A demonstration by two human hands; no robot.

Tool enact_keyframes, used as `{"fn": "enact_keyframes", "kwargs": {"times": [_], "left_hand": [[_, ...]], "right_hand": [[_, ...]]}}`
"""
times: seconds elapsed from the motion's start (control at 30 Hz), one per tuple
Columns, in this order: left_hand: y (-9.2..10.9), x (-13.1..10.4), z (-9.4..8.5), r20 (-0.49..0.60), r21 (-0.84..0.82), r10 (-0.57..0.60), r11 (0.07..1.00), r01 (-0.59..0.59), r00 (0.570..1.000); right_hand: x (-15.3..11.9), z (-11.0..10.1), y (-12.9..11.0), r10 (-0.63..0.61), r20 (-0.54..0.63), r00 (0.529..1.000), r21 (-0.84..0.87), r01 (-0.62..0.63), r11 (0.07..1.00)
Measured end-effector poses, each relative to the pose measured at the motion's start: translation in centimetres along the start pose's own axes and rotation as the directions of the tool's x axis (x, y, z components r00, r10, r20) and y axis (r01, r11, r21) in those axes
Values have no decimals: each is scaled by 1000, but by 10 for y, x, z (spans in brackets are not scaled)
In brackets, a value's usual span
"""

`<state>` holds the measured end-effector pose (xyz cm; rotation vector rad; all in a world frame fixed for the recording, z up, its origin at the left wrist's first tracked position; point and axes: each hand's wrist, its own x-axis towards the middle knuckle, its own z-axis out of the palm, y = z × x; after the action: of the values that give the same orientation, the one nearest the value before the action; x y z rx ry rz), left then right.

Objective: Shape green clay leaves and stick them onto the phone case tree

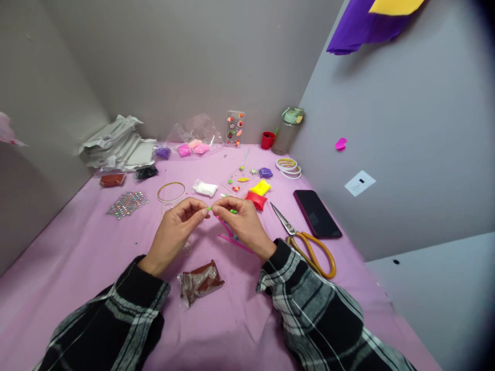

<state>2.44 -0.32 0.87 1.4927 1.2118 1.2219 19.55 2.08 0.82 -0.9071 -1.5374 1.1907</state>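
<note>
From my remote station, I inspect the work through the head camera. Item one: the small green piece (210, 208) sits at the centre of the clock face, raised over the pink cloth (127, 283). I record the left hand (174, 230) at 8 o'clock of it and the right hand (244, 222) at 4 o'clock. Both are grasping: thumb and forefinger of each pinch the piece, and the fingertips nearly meet. I cannot tell its exact shape, as the fingers cover much of it.

Item two, surroundings. I note pink strips (236, 242) at 5 o'clock, partly under the right hand, and a brown packet (201, 281) in clear wrap at 6 o'clock. The scissors (288, 224) lie at 4 o'clock, blades pointing up and left, beside a dark phone (317, 214). A red packet (256, 200) rests at 3 o'clock, just beside a yellow packet (260, 187) at 2 o'clock. A white packet (204, 188) lies at 12 o'clock, a bangle (171, 191) at 10 o'clock, and gem sheets (127, 204) at 9 o'clock.
</note>
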Motion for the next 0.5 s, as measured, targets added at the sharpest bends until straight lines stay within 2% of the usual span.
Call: {"fn": "enact_keyframes", "kwargs": {"times": [0.17,0.3,0.5], "left_hand": [[-2,-2,2,-43,-58,80,995,-83,996],[-5,-4,3,-67,63,181,982,-177,981],[-3,-5,3,-65,235,313,928,-291,947]], "right_hand": [[1,0,0,55,1,998,85,-55,995],[2,0,2,83,13,996,148,-84,985],[1,0,1,92,44,995,126,-97,987]]}}
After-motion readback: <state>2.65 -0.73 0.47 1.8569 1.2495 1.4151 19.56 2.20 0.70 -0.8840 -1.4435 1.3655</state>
